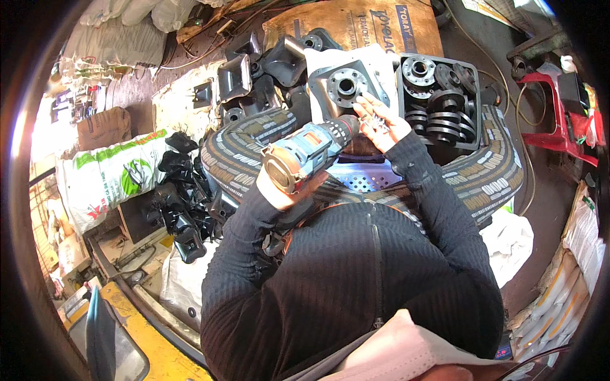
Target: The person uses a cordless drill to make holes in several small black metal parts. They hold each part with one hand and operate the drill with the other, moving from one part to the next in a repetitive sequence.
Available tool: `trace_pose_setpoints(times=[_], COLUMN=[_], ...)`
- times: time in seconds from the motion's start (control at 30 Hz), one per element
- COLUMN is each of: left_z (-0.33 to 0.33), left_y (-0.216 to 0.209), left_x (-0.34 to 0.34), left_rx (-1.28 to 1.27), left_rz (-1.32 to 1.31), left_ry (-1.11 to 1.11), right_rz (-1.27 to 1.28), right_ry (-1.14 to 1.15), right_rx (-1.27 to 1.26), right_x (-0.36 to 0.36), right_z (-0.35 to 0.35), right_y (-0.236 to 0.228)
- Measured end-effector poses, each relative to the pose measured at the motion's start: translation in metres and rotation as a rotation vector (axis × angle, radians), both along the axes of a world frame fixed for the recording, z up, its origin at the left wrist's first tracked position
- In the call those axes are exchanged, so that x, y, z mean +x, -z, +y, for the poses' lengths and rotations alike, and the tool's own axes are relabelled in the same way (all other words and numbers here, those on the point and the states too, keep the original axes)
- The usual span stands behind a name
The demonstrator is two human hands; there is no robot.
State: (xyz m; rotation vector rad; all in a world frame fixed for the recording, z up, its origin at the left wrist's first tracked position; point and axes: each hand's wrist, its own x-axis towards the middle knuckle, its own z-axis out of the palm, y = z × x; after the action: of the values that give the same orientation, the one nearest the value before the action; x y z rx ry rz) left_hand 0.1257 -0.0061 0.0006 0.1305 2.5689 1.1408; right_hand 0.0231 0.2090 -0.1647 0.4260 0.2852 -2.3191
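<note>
My left hand [279, 194] is wrapped round a blue cordless drill [304, 151], whose chuck points up and to the right. Beside the chuck, my right hand [395, 129] lies palm up, cupping several small silvery screws [379, 123] with its fingers partly stretched. Just beyond both hands sits a dark square plate [325, 82] with a round flanged hub [346, 87] in its middle. White sheeting [375, 56] lies under that plate. The drill's grip is mostly hidden by my left hand and sleeve.
A grey crate [476, 105] of round black flanges [445, 120] stands right of the plate. Black moulded parts [236, 76] pile up on the left. A patterned padded ring [232, 149] curves round me, near a lavender perforated plastic piece [368, 176]. A red stool [546, 117] is far right.
</note>
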Motion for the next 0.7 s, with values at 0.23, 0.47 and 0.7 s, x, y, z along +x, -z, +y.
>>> trace_pose_setpoints(times=[0.23, 0.47, 0.7], left_z=[0.012, 0.012, 0.009], left_y=[-0.021, -0.021, -0.016], left_x=[-0.004, -0.004, -0.004], left_rx=[0.105, 0.237, 0.281], left_rz=[-0.246, -0.267, -0.307], left_ry=[-0.122, -0.245, -0.277], right_rz=[0.151, -0.006, 0.140], right_ry=[-0.084, -0.150, -0.267], right_rx=[0.032, 0.229, 0.114], right_x=[-0.005, 0.003, 0.003], right_z=[0.006, 0.007, 0.013], right_y=[0.011, 0.016, 0.012])
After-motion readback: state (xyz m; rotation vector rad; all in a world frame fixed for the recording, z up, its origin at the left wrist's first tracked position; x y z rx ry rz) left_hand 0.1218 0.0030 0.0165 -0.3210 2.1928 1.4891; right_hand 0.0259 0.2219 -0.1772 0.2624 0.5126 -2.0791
